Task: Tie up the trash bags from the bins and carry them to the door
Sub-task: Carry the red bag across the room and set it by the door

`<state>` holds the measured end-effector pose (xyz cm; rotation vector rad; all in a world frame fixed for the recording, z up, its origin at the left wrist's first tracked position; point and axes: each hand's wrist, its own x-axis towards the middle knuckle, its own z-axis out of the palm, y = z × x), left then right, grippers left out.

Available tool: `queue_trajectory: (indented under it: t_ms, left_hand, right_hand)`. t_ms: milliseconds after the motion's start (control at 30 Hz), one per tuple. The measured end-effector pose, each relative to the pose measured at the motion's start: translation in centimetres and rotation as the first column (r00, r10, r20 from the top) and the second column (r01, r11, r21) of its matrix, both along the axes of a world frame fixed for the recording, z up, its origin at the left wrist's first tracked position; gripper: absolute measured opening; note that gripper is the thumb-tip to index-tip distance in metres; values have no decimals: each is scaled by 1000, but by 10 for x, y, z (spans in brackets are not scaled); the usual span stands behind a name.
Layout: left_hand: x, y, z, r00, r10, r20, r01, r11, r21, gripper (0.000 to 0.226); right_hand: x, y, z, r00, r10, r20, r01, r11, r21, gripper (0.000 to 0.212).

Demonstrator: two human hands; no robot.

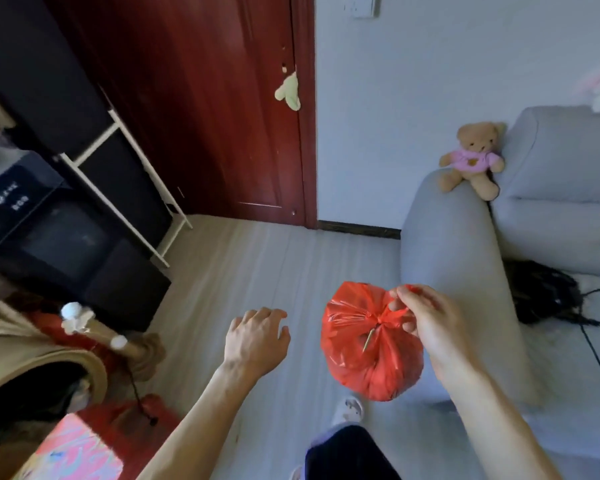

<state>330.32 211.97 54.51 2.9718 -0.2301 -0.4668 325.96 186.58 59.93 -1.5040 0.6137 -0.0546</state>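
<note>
Hanging from your right grip (418, 317), which pinches the knotted neck, the red trash bag (364, 355) dangles just beside the sofa arm (447, 237). Your left grip (257, 337) is slack, empty. The door (222, 116) lies ahead, left.

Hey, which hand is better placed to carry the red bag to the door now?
Right. The right hand pinches the tied top of the red bag, which hangs from it; the left hand is open and apart from the bag.
</note>
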Motion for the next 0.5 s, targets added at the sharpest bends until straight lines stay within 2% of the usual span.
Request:
queue_trajectory:
  t_ms: [200,500]
  left_hand:
    - [142,-33,-15,996,-86,-3,86,996,4,41]
    - [324,-92,-23,972,-218,-85,223,974,49,43]
  right_hand:
    - [112,-22,-26,998,-69,-3,69,998,1,16]
    - [266,-64,-66,974,-145,-171,140,989,-43,9]
